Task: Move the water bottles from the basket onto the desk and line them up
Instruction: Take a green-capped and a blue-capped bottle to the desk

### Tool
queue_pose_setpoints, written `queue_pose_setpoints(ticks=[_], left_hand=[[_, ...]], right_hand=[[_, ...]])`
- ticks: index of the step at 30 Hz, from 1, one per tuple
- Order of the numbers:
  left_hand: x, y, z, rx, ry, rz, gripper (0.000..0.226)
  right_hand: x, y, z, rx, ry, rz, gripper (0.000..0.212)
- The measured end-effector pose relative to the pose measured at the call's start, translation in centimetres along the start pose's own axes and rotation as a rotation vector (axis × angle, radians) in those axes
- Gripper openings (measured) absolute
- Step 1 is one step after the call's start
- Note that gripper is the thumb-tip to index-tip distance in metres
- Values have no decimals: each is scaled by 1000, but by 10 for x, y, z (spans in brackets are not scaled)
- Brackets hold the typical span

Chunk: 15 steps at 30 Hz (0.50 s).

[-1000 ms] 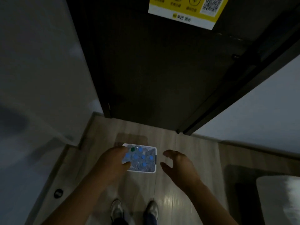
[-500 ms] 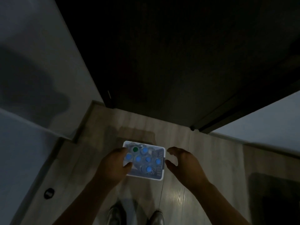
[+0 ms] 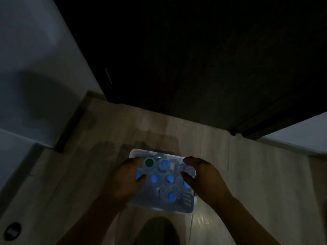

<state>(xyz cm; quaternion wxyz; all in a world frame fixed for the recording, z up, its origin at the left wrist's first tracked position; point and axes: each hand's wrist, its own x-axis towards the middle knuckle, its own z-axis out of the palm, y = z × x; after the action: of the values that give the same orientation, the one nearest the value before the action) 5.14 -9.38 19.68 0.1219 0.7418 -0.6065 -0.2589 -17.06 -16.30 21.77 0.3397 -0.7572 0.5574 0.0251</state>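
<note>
While left hand (image 3: 123,183) and right hand (image 3: 206,179) curl over basket (image 3: 168,209), grip unclear | wood floor (image 3: 251,174) | dark door (image 3: 194,68)

Dim, grainy wide-angle view; soft motion blur, heavy shadows.

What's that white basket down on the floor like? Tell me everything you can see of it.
The basket is a rectangular tub with rounded corners, apparently whitish, see-through plastic, with rows of slots in its right wall. It sits flat on the pale wood-look floor in front of a dark door. Clear bottles stand upright inside, most with blue caps, one with a green cap. The left hand lies over its left rim, grip unclear in the dim light; the right hand, fingers curved, is at its right rim.
</note>
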Motion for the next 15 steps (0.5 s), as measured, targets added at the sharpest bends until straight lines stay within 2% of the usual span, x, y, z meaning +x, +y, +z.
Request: queue_pose_setpoints(ticks=[7, 15], left_hand=[[35, -47, 64, 82, 98, 82, 47], [56, -91, 103, -113, 119, 255, 52]], right_hand=[[52, 29, 70, 26, 57, -121, 45], [85, 53, 112, -94, 123, -269, 54]])
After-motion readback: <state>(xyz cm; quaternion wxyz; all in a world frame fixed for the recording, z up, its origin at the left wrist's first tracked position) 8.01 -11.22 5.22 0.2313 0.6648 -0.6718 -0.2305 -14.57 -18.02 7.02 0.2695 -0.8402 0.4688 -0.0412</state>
